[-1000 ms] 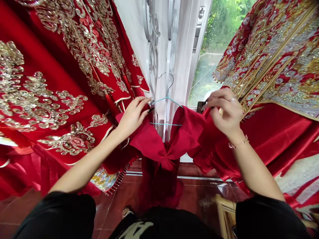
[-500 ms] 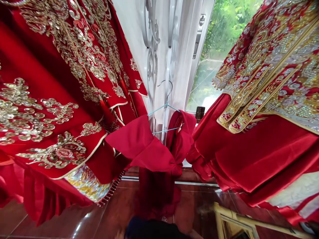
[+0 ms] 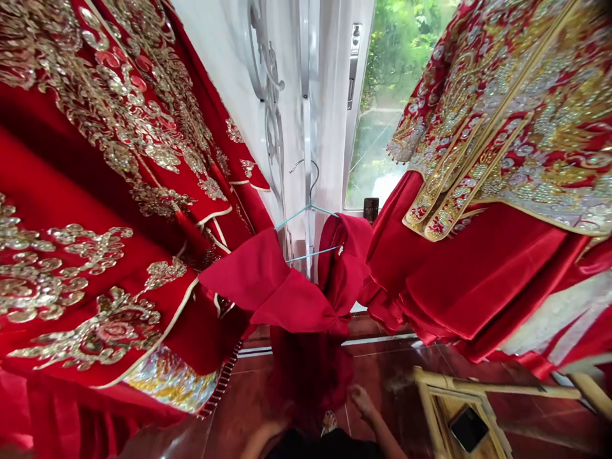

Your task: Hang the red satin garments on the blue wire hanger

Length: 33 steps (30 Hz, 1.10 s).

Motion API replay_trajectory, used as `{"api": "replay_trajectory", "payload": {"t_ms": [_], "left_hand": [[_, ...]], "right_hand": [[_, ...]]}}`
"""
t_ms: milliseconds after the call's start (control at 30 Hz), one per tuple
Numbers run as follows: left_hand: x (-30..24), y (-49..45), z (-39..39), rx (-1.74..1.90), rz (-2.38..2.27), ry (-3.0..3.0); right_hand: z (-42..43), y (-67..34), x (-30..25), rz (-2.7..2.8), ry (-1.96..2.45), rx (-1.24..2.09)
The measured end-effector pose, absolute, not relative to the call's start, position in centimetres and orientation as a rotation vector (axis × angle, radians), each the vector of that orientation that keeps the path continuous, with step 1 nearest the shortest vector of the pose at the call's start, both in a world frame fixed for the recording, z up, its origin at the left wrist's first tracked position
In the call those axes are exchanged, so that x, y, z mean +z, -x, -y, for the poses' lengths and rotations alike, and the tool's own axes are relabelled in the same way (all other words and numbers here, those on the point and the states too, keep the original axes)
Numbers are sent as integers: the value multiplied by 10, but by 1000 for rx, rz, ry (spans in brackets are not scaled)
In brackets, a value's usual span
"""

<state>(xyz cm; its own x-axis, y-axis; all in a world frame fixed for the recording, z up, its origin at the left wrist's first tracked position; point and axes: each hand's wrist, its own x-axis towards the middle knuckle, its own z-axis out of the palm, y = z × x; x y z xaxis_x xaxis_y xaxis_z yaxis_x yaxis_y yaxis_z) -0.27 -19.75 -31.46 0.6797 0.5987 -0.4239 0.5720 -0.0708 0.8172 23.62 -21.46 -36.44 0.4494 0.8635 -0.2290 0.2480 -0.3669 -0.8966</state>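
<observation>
Red and sitting lopsided, the dress (image 3: 306, 319) hangs on the hanger (image 3: 310, 206) and could slide off one side if I tugged its skirt (image 3: 310, 370), since low beneath the hanger are my right hand (image 3: 362, 403) and blurred left hand (image 3: 281, 417), whether spread or pinching I cannot tell.

To your left hangs a red gown (image 3: 112, 207), thick with gold beadwork and edged in pale piping. On your right you have a jacket (image 3: 516, 137) covered in gold and silver beads, above a glossy red skirt (image 3: 478, 274). Ahead of you, a white scrolled grille (image 3: 275, 134) stands beside a window (image 3: 392, 89) with greenery behind the glass. At your lower right, a dark phone (image 3: 469, 428) lies on a bamboo stool (image 3: 519, 387), over red floor tiles (image 3: 382, 376).
</observation>
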Motion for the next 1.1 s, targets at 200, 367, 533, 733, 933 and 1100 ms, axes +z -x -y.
{"api": "replay_trajectory", "payload": {"t_ms": [200,367,533,733,933,1100], "left_hand": [[-156,7,165,327,-798,-1891],[-44,-16,119,1536,-1346,-2109],[-48,-35,73,1439,-1762,-2275],[-60,-11,68,1320,-1737,-2270],[-57,1,54,1374,-1715,-2182],[-50,22,41,1336,-1570,-2201]], "right_hand": [[121,-279,-248,785,1575,310],[50,-255,-94,1399,1577,-136],[12,-240,-70,1603,1849,4],[14,-261,-73,1726,1911,-130],[20,-248,-65,1561,2177,-355],[26,-252,-65,1505,2191,-382]]}}
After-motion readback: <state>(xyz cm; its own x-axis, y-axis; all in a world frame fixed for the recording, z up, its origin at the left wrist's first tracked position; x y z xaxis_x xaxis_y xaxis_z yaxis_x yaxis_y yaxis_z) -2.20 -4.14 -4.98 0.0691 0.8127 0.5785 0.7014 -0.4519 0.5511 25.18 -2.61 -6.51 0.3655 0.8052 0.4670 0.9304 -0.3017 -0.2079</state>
